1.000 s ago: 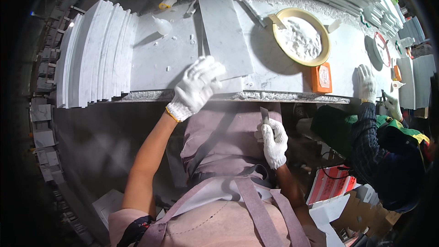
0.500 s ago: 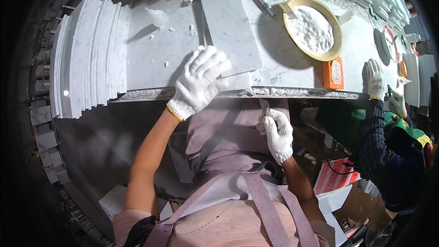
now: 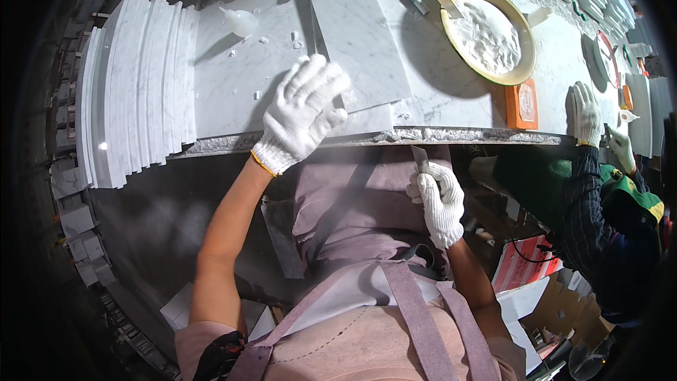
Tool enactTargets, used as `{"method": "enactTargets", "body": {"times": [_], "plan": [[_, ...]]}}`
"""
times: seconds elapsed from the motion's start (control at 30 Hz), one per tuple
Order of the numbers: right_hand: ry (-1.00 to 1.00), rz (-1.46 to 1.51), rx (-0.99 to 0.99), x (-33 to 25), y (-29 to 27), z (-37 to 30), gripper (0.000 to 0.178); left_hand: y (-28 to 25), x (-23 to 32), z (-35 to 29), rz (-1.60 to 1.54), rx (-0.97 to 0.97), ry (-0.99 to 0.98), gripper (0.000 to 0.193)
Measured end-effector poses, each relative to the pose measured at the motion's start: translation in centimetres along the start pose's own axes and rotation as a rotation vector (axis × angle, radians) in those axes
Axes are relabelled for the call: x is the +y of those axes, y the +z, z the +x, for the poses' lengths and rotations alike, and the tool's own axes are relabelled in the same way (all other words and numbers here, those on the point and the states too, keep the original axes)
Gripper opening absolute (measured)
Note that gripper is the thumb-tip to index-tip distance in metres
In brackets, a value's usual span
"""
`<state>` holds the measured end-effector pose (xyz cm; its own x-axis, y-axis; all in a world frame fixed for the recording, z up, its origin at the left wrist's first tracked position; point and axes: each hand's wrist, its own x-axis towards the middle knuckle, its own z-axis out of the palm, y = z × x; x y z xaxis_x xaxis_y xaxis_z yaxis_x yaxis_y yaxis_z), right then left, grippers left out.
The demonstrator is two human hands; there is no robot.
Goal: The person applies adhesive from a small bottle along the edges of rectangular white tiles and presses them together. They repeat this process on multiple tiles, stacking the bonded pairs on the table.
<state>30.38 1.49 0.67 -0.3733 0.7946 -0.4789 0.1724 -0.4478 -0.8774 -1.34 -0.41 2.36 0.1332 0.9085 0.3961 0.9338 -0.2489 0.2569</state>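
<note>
My left hand (image 3: 300, 116), in a white knit glove, is open with fingers spread at the near left corner of a pale marble slab (image 3: 360, 35). Its fingertips overlap the slab's left edge; whether they press on it I cannot tell. The slab lies slightly askew on the marble-topped bench (image 3: 444, 106). Close to my lap, below the bench edge, my gloved right hand (image 3: 442, 204) is closed around a small flat scraper (image 3: 420, 159), blade pointing up and away. The glove hides its handle.
Upright marble strips (image 3: 141, 85) stand packed at the left. A yellow-rimmed bowl of white powder (image 3: 490, 35), an orange box (image 3: 522, 106), a squeeze bottle (image 3: 241, 22) and stone chips sit on the bench. At the right, a co-worker's gloved hand (image 3: 587, 114) rests on the bench.
My left hand has shifted slightly left, uncovering more of the slab's near corner. The right hand keeps its hold on the scraper. The whole view has shifted slightly.
</note>
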Motion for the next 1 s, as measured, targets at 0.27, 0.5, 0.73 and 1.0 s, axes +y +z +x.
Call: {"method": "enactTargets", "body": {"times": [0.27,0.5,0.73,1.0], "plan": [[-0.153,0.064,-0.059,0.6,-1.0,0.3,0.022,0.1,-0.6,-0.2,0.051,-0.004,0.027,0.044],[-0.321,-0.167,-0.041,0.6,-1.9,0.8,0.023,-0.1,-1.8,0.8,0.009,-0.030,0.037,0.049],[-0.035,-0.004,-0.062,-0.6,-1.6,0.5,0.024,0.5,-4.1,0.7,0.020,-0.064,0.117,0.053],[-0.100,0.003,-0.047,-2.3,-2.3,1.0,0.037,-1.9,1.4,-1.7,-0.009,-0.279,0.327,0.067]]}}
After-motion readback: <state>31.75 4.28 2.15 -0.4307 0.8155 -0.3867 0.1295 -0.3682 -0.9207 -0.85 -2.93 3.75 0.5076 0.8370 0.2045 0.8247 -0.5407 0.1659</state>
